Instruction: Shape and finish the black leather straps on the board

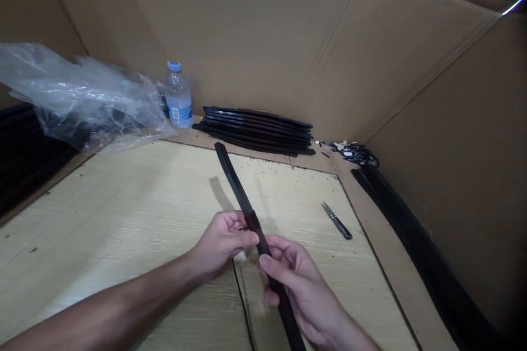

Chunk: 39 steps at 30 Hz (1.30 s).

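Observation:
A long black strip (235,180), slightly bent, slants across the middle of the view above the wooden board. My left hand (226,238) pinches it near a thicker dark band (253,221) around the strip, thumb lying on top. Just below, my right hand (296,282) grips the same strip, with its thumb over the front and the fingers behind. From beneath my left hand a thin black cord (242,299) hangs down to the bottom edge. Whether the cord joins the band is hidden by the fingers.
Thread snips (337,221) lie on the wooden board (135,202) at right. Behind are a stack of black strips (259,130), a water bottle (179,98) and a clear plastic bag (94,98). Tangled black cords (358,154) and long black pieces (420,246) lie along the right cardboard wall (461,137).

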Each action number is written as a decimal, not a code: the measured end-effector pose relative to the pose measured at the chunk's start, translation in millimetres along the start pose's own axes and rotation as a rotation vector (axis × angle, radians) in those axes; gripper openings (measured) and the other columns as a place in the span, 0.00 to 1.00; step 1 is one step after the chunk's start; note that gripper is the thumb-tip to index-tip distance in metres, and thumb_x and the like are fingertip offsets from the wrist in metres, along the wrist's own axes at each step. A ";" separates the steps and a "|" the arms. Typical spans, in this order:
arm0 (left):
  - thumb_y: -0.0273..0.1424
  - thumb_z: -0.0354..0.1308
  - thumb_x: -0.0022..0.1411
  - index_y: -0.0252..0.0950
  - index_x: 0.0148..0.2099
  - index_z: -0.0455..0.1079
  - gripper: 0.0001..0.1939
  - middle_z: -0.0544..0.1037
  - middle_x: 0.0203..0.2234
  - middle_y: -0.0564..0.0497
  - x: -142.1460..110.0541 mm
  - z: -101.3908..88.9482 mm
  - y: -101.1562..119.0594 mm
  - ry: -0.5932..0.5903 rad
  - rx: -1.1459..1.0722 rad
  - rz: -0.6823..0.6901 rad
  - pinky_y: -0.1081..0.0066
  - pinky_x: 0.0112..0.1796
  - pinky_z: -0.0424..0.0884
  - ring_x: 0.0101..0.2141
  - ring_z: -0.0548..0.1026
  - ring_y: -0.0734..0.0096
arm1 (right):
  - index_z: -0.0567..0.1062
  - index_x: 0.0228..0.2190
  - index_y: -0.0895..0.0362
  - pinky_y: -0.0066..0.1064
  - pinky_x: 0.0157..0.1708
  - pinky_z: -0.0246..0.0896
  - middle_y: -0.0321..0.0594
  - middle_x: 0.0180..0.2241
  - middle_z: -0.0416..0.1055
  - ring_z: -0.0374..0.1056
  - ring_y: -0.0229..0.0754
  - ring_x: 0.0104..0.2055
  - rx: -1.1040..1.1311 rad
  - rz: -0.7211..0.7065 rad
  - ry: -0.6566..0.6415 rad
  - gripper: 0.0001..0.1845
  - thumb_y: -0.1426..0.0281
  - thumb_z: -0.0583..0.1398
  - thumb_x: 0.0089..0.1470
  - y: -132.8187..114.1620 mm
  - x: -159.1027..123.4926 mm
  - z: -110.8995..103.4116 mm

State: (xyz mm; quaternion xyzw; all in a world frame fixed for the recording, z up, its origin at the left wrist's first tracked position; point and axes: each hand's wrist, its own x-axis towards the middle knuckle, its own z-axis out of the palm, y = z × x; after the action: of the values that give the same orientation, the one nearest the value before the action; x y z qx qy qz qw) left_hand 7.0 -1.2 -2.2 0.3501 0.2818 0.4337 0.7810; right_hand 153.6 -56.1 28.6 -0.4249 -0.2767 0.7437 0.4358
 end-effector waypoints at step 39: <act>0.32 0.65 0.50 0.33 0.23 0.61 0.15 0.54 0.10 0.63 -2.0 -3.3 -0.8 0.063 0.010 -0.057 0.79 0.14 0.37 0.12 0.43 0.88 | 0.61 0.28 0.57 0.20 0.17 0.55 0.40 0.26 0.72 0.62 0.30 0.20 0.015 -0.015 0.020 0.13 0.61 0.57 0.56 -2.9 0.8 0.7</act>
State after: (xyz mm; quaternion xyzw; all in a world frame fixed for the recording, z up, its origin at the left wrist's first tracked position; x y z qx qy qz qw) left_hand 4.0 -2.3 -4.6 0.3320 0.3185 0.4207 0.7819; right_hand 153.9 -54.1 30.9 -0.4270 -0.2697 0.7382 0.4472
